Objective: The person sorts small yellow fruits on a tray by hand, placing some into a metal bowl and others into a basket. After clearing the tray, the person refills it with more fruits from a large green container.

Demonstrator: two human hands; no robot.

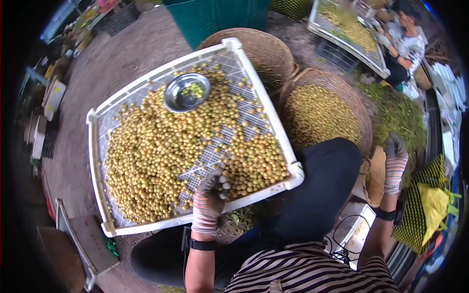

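Observation:
A white mesh tray is spread with small round yellow-green fruits. Among them sits a metal bowl with some green bits inside. My left hand, in a grey and striped glove, is over the tray's near edge beside the fruits. Its fingers are curled in, and whatever they hold is hidden. Away from the tray, my right hand, gloved the same way, is raised at the right side. Its fingers are bent together near a heap of green stems, their contents too small to make out.
A wicker basket full of the same fruits stands beyond my knee, with another basket behind it. A green bin is at the back. Another person sits by a second tray. A checkered bag lies at right.

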